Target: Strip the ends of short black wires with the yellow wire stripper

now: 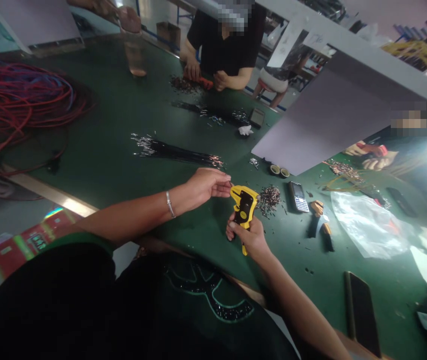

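My right hand [249, 235] is wrapped round the handles of a yellow and black wire stripping tool [246, 202], held above the green table [183, 220]. At the tool's jaws, my left hand [209, 187] pinches a thin dark wire, of which only a short bit shows. Just right of the tool lies a pile of small cut pieces [269, 200]. Beyond my left hand, a bundle of black wires [179, 152] with bare metal ends lies on the table.
Red and blue cable coils [21, 100] lie at the left. To the right are a keypad phone [298, 196], orange-handled pliers [321, 225], a plastic bag [367, 225] and a dark smartphone [362, 312]. Across the table a person [228, 55] works with a red tool; another works behind a grey panel [326, 115].
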